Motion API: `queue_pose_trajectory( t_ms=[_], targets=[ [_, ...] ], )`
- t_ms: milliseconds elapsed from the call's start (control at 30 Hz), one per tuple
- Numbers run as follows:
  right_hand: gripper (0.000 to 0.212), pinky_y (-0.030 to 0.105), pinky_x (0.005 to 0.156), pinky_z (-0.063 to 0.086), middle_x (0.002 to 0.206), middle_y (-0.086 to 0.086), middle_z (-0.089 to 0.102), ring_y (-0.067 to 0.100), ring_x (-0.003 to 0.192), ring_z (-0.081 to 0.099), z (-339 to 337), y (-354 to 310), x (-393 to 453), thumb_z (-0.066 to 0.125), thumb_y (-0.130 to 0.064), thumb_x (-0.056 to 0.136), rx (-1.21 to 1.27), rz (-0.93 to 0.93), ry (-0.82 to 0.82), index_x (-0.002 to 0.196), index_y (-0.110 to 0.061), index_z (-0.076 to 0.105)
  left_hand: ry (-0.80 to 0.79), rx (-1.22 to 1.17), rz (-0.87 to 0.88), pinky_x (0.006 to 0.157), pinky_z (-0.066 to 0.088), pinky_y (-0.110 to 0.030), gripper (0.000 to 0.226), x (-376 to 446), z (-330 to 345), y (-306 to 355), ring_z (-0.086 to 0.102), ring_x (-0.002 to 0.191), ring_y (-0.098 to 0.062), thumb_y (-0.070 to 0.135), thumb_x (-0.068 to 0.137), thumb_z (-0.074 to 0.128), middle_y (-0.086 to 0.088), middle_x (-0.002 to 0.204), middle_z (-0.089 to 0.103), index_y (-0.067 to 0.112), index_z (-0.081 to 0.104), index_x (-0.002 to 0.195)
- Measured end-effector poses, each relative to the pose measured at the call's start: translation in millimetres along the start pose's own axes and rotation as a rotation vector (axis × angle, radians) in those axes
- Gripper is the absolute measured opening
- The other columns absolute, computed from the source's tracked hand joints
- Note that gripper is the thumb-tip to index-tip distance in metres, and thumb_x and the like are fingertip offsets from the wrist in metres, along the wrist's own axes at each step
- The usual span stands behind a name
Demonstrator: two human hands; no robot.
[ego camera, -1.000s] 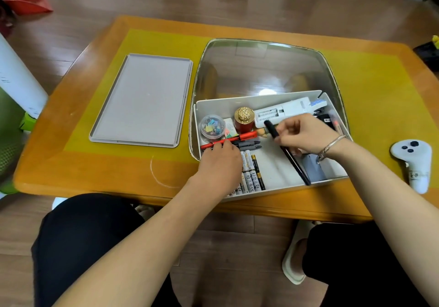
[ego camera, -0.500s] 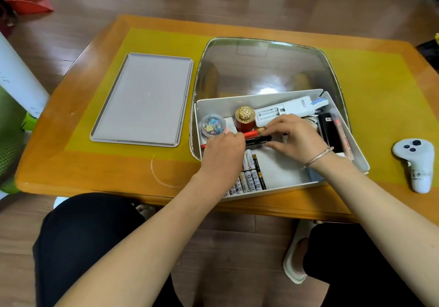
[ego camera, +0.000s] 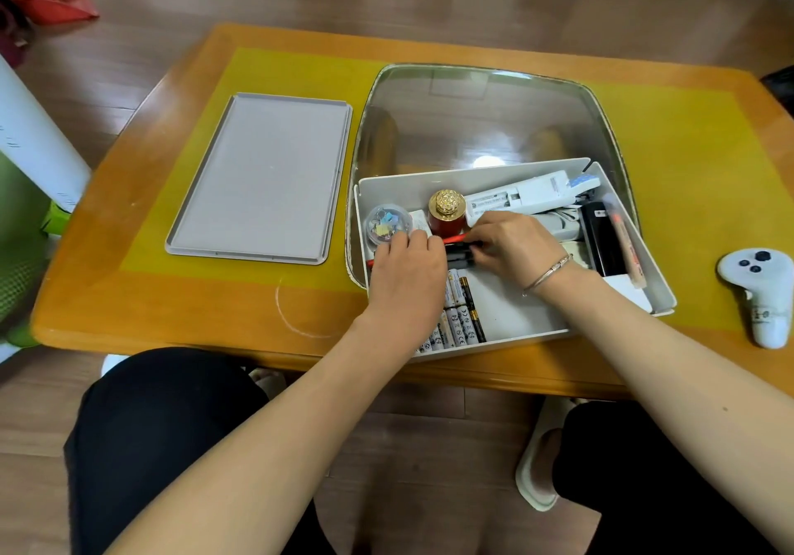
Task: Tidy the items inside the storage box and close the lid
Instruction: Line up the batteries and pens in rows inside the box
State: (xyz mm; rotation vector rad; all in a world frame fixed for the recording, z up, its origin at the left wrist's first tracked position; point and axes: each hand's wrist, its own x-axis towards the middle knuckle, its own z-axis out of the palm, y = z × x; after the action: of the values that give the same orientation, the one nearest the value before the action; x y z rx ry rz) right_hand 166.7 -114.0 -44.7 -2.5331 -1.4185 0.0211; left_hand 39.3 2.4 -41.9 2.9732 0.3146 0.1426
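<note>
Inside the white storage box (ego camera: 507, 318), both hands meet over a bundle of pens (ego camera: 459, 251) lying crosswise, long axis left to right. The left hand (ego camera: 408, 271) curls over their left ends; the right hand (ego camera: 513, 245) pinches the right ends. The lid (ego camera: 262, 176) lies flat beside the box.

Storage box (ego camera: 507, 331) on table (ego camera: 129, 296), centre. Lid (ego camera: 262, 176) at box's 9 o'clock, flat, apart. Controller (ego camera: 762, 292) at 3 o'clock. Inside box: batteries (ego camera: 462, 318) at 6 o'clock, jar (ego camera: 447, 210) and clip tub (ego camera: 384, 223) at 11, pens (ego camera: 457, 251) centre, between both hands.
</note>
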Motion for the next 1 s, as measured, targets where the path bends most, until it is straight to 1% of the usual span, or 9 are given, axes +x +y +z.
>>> queue_pose_trajectory(
  t_ms=[133,267,367,467,567,667,733,833,1000],
  targets=[
    [0.019,0.042,0.071,0.050,0.094,0.016,0.064,0.035,0.086,0.062,5,-1,8,0.059,-0.008,0.082,-0.040,0.017,0.000,0.096,-0.005,0.072,-0.082,-0.013,0.008,0.092,0.040,-0.036,0.030,-4,4,1,0.045,0.114,-0.025,0.024,0.094,0.051,-0.008,0.125,0.050,0.011,0.049,0.122],
    [0.020,0.039,0.079,0.048,0.099,0.016,0.067,0.032,0.093,0.062,8,1,10,0.061,-0.010,0.084,-0.020,0.047,-0.001,0.102,-0.005,0.069,-0.236,0.033,0.053,0.096,0.039,-0.040,0.041,-6,6,2,0.039,0.126,-0.028,0.026,0.096,0.049,-0.010,0.141,0.039,0.009,0.042,0.133],
    [0.019,0.037,0.081,0.047,0.095,0.015,0.069,0.031,0.091,0.063,3,3,5,0.064,-0.009,0.083,0.041,0.069,0.029,0.101,-0.004,0.069,-0.260,0.058,0.048,0.099,0.036,-0.043,0.047,-6,5,1,0.035,0.131,-0.028,0.028,0.096,0.048,-0.010,0.147,0.033,0.010,0.038,0.138],
    [0.011,0.037,0.075,0.048,0.087,0.011,0.069,0.031,0.084,0.063,-10,6,-11,0.067,-0.013,0.082,0.013,0.107,0.172,0.091,-0.008,0.070,-0.292,0.072,0.049,0.104,0.034,-0.045,0.054,-7,6,2,0.026,0.138,-0.030,0.029,0.098,0.048,-0.011,0.155,0.022,0.008,0.030,0.144],
    [0.004,0.038,0.069,0.049,0.079,0.008,0.067,0.030,0.076,0.062,-28,16,-33,0.067,-0.011,0.077,-0.026,0.240,0.365,0.081,-0.010,0.068,-0.347,0.032,0.011,0.108,0.031,-0.046,0.062,-6,9,3,0.015,0.143,-0.033,0.036,0.099,0.043,-0.014,0.158,0.012,0.006,0.020,0.149],
    [0.014,0.036,0.069,0.047,0.084,0.009,0.065,0.031,0.080,0.060,-40,31,-51,0.065,-0.009,0.075,-0.068,0.418,0.422,0.088,-0.011,0.067,-0.379,0.002,-0.030,0.111,0.028,-0.047,0.067,-5,12,3,0.009,0.145,-0.035,0.040,0.100,0.040,-0.015,0.158,0.008,0.005,0.012,0.150],
    [0.030,0.043,0.077,0.047,0.098,0.015,0.060,0.036,0.092,0.057,-43,40,-59,0.064,-0.008,0.074,-0.108,0.532,0.408,0.104,-0.010,0.063,-0.379,0.011,-0.032,0.112,0.025,-0.046,0.070,-4,14,2,0.007,0.145,-0.035,0.042,0.100,0.039,-0.014,0.159,0.007,0.004,0.009,0.150],
    [0.048,0.045,0.082,0.041,0.110,0.020,0.053,0.041,0.101,0.051,-48,52,-64,0.063,-0.008,0.073,-0.205,0.685,0.341,0.120,-0.009,0.053,-0.370,0.033,-0.017,0.114,0.021,-0.045,0.072,-4,16,1,0.003,0.145,-0.035,0.043,0.099,0.039,-0.014,0.159,0.005,0.004,0.007,0.150],
    [0.049,0.045,0.080,0.044,0.113,0.022,0.049,0.042,0.097,0.051,-45,63,-67,0.063,-0.010,0.076,-0.226,0.791,0.198,0.123,-0.008,0.049,-0.292,0.035,-0.029,0.103,0.036,-0.042,0.068,-5,14,2,0.023,0.135,-0.029,0.044,0.095,0.047,-0.011,0.150,0.023,0.005,0.023,0.146]
  ],
)
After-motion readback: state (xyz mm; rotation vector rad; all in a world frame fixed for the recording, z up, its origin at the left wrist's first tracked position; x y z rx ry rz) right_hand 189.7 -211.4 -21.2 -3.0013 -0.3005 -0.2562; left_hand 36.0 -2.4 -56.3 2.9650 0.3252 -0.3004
